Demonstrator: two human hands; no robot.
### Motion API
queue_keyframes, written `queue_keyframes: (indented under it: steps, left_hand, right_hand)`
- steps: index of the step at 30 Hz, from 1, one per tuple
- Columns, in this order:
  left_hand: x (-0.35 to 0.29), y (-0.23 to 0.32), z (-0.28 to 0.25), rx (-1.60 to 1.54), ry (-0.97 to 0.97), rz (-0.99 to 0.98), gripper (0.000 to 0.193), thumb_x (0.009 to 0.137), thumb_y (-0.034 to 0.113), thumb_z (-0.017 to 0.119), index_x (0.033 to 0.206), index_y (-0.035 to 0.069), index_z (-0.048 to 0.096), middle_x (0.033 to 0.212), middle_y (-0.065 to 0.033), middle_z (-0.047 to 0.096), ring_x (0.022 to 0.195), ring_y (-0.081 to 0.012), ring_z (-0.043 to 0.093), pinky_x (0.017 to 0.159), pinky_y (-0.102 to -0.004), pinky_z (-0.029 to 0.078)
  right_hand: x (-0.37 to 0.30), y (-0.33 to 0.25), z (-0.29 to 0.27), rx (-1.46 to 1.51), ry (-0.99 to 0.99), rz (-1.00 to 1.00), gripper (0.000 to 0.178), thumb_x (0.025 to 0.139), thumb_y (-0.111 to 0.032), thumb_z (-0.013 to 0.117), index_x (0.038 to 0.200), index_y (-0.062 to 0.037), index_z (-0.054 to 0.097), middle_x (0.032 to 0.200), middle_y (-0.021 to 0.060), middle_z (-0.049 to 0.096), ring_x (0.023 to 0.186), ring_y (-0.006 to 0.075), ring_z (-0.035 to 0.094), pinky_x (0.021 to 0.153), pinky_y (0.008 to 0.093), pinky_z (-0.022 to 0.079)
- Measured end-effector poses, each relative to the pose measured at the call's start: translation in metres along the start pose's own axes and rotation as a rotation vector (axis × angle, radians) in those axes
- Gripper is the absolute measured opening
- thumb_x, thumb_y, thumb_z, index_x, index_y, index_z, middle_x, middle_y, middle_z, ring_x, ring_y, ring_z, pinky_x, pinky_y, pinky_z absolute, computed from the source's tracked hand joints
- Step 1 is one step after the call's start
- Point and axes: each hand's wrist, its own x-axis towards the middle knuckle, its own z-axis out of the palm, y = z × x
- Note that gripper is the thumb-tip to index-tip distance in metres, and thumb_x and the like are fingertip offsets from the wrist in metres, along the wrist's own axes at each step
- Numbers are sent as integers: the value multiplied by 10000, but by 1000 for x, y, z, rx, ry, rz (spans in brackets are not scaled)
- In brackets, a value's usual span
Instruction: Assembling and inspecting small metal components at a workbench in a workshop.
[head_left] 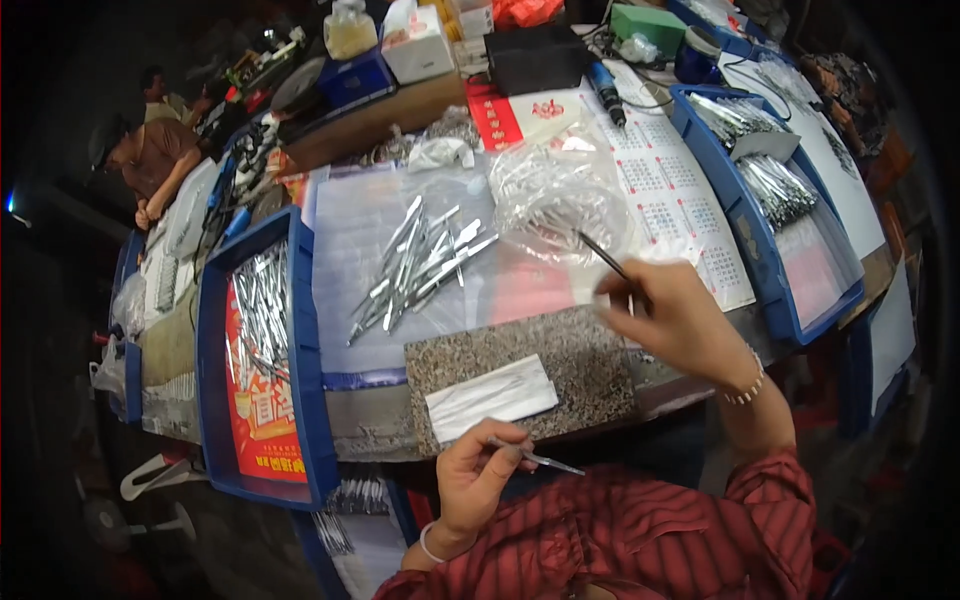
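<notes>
My left hand (480,480) is closed in a pinch on a thin, shiny metal piece (555,464), whose slender end points right over my lap. Raised over the right part of the table, my right hand (685,315) grips a dark, slim tool like tweezers (602,252). Its tip reaches the clear plastic bag (560,190), where small parts show only vaguely. Below lies a speckled stone slab (600,390) bearing a folded white cloth or paper pad (490,398). Left of the bag, several silvery metal pieces (415,265) are scattered on a plastic-covered sheet.
A blue tray (208,370) of metal pieces stands at the left, another blue tray (860,290) at the right. A printed calendar sheet (690,220) lies under the bag. Behind are a cylindrical power tool (605,92) and a tissue box (418,48). Another person (155,160) sits far left.
</notes>
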Motion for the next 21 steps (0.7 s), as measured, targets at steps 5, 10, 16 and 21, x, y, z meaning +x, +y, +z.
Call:
queue_keyframes:
  steps: [5, 10, 16, 21]
  left_hand:
    - [16, -3, 11, -81, -24, -120, 246, 971, 84, 567, 1167, -64, 579, 1000, -104, 644, 802, -145, 636, 738, -264, 538]
    - [18, 0, 14, -11, -113, -122, 174, 966, 45, 567, 1114, -36, 607, 937, -47, 605, 793, -90, 619, 712, -196, 510]
    - [10, -3, 12, -20, -58, -62, 146, 968, 56, 566, 1075, -35, 609, 948, -51, 607, 783, -88, 616, 708, -202, 511]
    - [6, -5, 12, -99, -19, -85, 184, 985, 96, 548, 1099, -38, 601, 979, -75, 625, 759, -104, 618, 694, -227, 516]
  right_hand:
    - [-71, -12, 22, 581, -218, 174, 190, 812, -73, 716, 991, -16, 688, 745, 7, 666, 620, 39, 558, 552, 204, 444]
    - [-83, -10, 52, 919, -276, 306, 169, 860, -44, 665, 1023, -4, 676, 767, 5, 680, 644, 22, 571, 568, 184, 445]
    - [-89, -11, 61, 852, -279, 217, 202, 864, -37, 656, 1064, -14, 663, 758, 10, 664, 634, 39, 581, 566, 198, 454]
    - [-96, -15, 65, 695, -167, 94, 241, 837, -15, 660, 1078, -19, 661, 730, 34, 627, 601, 70, 576, 559, 225, 457]
